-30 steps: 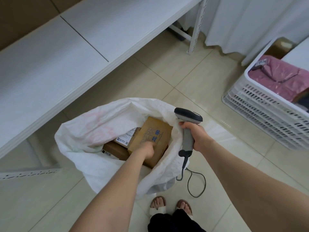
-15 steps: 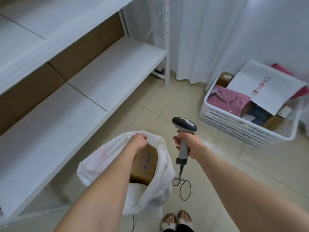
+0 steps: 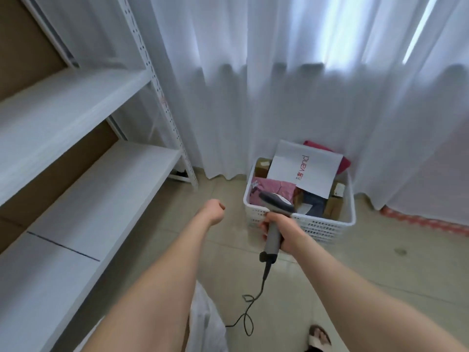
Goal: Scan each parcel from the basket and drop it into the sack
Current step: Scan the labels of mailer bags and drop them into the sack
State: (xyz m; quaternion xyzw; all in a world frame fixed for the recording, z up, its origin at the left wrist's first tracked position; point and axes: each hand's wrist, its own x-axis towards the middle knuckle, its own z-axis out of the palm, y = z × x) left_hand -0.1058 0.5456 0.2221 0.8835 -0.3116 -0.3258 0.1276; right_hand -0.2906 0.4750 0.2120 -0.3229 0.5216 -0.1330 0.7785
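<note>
A single wide-angle view from the person's head faces forward and down. Both forearms (image 3: pixel 152 288) reach in from the bottom edge, close to the lens. The scanner (image 3: pixel 275 200) is at mid-frame, just in front of the basket (image 3: pixel 317 228), which stands farther off on the floor (image 3: pixel 380 262). The curtain (image 3: pixel 279 97) rises behind the basket, with shelving (image 3: pixel 76 102) to its left. A strip of the sack (image 3: pixel 205 321) shows nearest the camera.

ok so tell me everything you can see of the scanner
The scanner is a handheld gun type that looks like plastic, with a dark head, a paler patch on top and a grey handle. A black cable runs from its base and loops down to the floor. The right hand grips the handle, holding it roughly upright in front of the white basket.
</note>
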